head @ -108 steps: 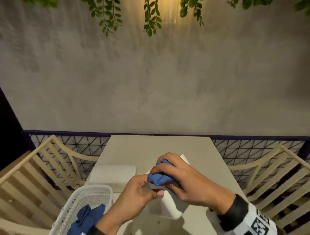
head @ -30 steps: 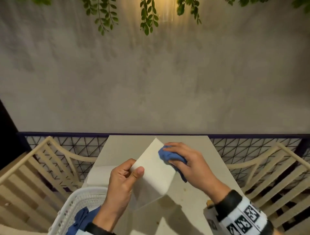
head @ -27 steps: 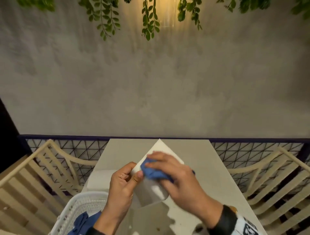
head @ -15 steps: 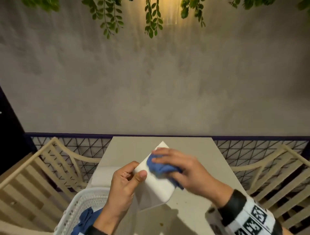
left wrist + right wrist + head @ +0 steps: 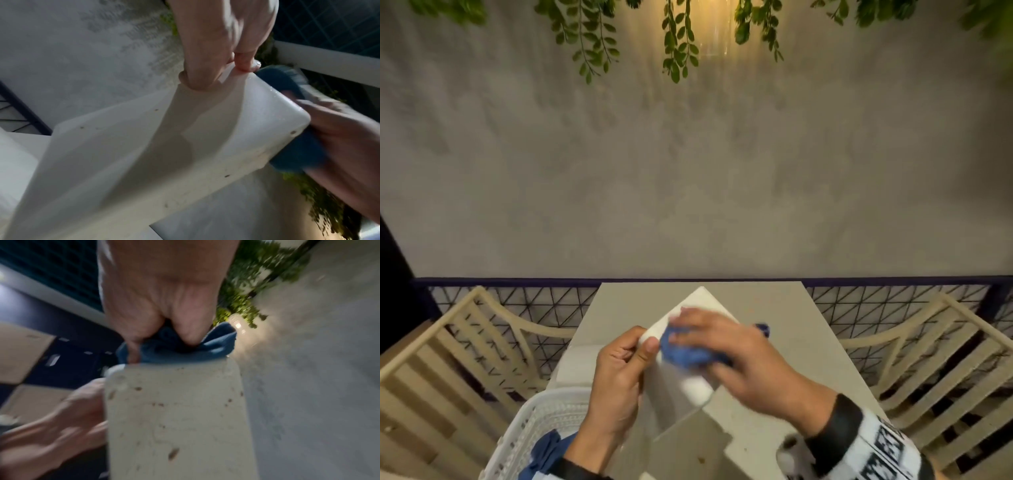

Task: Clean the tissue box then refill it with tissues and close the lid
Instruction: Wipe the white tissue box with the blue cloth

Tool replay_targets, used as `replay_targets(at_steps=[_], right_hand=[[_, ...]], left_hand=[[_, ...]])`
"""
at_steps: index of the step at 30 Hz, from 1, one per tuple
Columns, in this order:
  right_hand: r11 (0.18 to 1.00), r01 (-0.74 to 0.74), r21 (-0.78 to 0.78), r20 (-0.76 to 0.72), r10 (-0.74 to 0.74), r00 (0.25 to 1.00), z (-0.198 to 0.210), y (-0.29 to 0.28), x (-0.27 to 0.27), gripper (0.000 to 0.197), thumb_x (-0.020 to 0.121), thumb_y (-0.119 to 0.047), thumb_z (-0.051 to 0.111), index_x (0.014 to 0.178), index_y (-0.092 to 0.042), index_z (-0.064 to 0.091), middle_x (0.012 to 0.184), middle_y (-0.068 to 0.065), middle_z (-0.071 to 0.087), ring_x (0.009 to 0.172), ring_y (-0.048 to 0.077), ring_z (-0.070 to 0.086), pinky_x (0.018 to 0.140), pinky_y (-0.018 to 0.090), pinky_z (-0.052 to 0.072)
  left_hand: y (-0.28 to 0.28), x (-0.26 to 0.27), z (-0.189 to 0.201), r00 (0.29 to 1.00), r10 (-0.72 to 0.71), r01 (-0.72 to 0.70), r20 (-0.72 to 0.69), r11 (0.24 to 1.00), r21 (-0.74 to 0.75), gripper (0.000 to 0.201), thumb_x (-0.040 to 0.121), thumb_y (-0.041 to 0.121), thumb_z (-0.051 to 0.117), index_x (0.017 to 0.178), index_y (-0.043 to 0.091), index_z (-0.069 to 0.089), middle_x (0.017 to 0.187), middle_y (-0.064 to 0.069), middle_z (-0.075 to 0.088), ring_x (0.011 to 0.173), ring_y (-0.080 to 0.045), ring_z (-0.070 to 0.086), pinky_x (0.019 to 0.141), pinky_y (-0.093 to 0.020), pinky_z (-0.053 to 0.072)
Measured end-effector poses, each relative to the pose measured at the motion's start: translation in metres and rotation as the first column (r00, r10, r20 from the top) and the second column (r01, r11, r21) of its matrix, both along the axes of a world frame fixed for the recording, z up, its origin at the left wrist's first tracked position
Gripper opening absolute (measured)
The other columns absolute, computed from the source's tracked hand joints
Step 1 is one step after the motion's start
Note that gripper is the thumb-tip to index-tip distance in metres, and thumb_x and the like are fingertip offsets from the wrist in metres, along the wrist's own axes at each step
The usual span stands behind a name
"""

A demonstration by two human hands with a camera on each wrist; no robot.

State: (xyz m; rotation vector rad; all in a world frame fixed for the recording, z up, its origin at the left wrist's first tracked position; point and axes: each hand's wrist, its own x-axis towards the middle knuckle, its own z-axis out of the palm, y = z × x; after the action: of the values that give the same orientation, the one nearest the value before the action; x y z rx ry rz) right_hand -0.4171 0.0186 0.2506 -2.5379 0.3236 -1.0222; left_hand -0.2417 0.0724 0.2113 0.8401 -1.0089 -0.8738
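White plastic fills the middle of our view: the tissue box [image 5: 688,342] is lifted off the counter [image 5: 784,329] and tilted, one corner pointing away from us toward the wall. Our left hand [image 5: 616,383] grips its near left edge, thumb on the upper face and the fingers [image 5: 193,78] curled round the rim, as the left wrist view shows plainly. Our right hand [image 5: 743,356] lies across the top of the box with a bunched blue cloth [image 5: 688,353] under it; the fingers are closed on the cloth and press it against the box's surface. In the right wrist view the cloth [image 5: 176,350] sits on the upper edge of the box, whose end face [image 5: 176,418] carries small brown specks. That hand is motion-blurred.

On the counter to the left, partly behind our left hand, lies a white stack of tissues [image 5: 577,365]. Nearer to us at the lower left stands a white basket [image 5: 534,421] with another blue cloth [image 5: 544,452] inside. Cream slatted chairs [image 5: 935,359] flank the counter on both sides.
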Motion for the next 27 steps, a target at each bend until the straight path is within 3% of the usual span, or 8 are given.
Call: replay_targets(at_steps=[3,7,12,15,17,20,24,27], right_hand=[[0.993,-0.114,0.003,-0.133,0.114,0.985,-0.009,-0.004,-0.030,0.033,0.084,0.004,0.061,0.114,-0.006,0.066,0.131,0.007,0.057,0.130,0.014,0.045,0.109,0.032,0.036],[0.964,0.250,0.095,0.102,-0.259,0.960,0.001,-0.021,-0.018,0.032,0.082,-0.016,0.056,0.111,-0.014,0.067,0.123,-0.012,0.055,0.120,-0.012,0.044,0.103,0.027,0.039],[0.990,-0.122,-0.072,-0.088,0.115,0.989,-0.015,0.012,-0.016,0.026,0.093,-0.008,0.051,0.116,-0.005,0.063,0.130,0.010,0.057,0.132,0.019,0.042,0.110,0.032,0.034],[0.997,0.026,0.073,0.004,-0.027,1.000,-0.010,-0.012,-0.029,0.033,0.081,0.002,0.061,0.112,-0.008,0.066,0.130,0.000,0.058,0.127,0.004,0.046,0.106,0.019,0.034],[0.948,0.100,0.302,0.125,-0.144,0.982,0.001,-0.022,-0.024,0.028,0.082,-0.010,0.058,0.109,-0.013,0.067,0.125,-0.013,0.058,0.117,-0.005,0.050,0.099,0.012,0.038],[0.804,-0.059,0.591,0.239,-0.105,0.965,0.012,-0.031,-0.014,0.026,0.085,-0.018,0.054,0.109,-0.024,0.060,0.107,-0.025,0.065,0.097,-0.003,0.061,0.081,0.014,0.048],[0.711,-0.188,0.678,0.285,-0.019,0.958,0.018,-0.035,-0.013,0.043,0.078,-0.051,0.067,0.112,-0.028,0.056,0.109,-0.004,0.065,0.094,0.010,0.062,0.078,0.021,0.052],[0.714,-0.246,0.656,0.305,0.048,0.951,0.014,-0.031,-0.013,0.041,0.073,-0.058,0.066,0.105,-0.036,0.057,0.100,-0.015,0.064,0.087,0.003,0.062,0.074,0.017,0.050]], left_hand=[[0.004,0.010,0.003,0.999,-0.002,0.002,0.049,1.000,0.004,0.058,0.044,0.070,0.080,0.057,0.015,0.068,0.054,0.006,0.055,0.054,-0.005,0.047,0.049,-0.012,0.038],[0.001,-0.002,-0.002,0.995,-0.018,0.013,0.102,0.999,0.044,0.062,0.046,0.072,0.078,0.063,0.013,0.070,0.059,0.002,0.057,0.060,-0.009,0.049,0.054,-0.017,0.038],[-0.003,0.005,-0.002,1.000,-0.024,0.024,-0.003,1.000,0.016,0.055,0.048,0.065,0.082,0.063,0.014,0.071,0.059,-0.001,0.062,0.058,-0.011,0.052,0.054,-0.017,0.044],[0.004,0.006,-0.006,0.996,-0.093,0.092,0.007,0.995,0.041,0.056,0.048,0.060,0.085,0.061,0.009,0.067,0.061,-0.008,0.052,0.060,-0.016,0.047,0.053,-0.018,0.039],[0.006,0.004,-0.004,0.991,-0.125,0.126,-0.051,0.992,0.031,0.056,0.046,0.056,0.088,0.058,0.007,0.064,0.065,-0.016,0.048,0.063,-0.019,0.046,0.054,-0.019,0.039],[0.010,0.006,0.007,0.976,-0.140,0.145,-0.169,0.989,0.020,0.050,0.036,0.046,0.094,0.047,0.012,0.059,0.059,-0.007,0.054,0.058,-0.014,0.053,0.053,-0.019,0.046],[0.015,0.008,0.017,0.972,-0.122,0.130,-0.201,0.991,0.030,0.052,0.031,0.041,0.095,0.041,0.017,0.050,0.054,0.000,0.049,0.055,-0.013,0.051,0.050,-0.020,0.045],[0.016,0.008,0.017,0.955,-0.121,0.129,-0.270,0.992,0.012,0.055,0.029,0.037,0.097,0.038,0.019,0.046,0.049,0.003,0.041,0.048,-0.012,0.042,0.046,-0.020,0.040]])
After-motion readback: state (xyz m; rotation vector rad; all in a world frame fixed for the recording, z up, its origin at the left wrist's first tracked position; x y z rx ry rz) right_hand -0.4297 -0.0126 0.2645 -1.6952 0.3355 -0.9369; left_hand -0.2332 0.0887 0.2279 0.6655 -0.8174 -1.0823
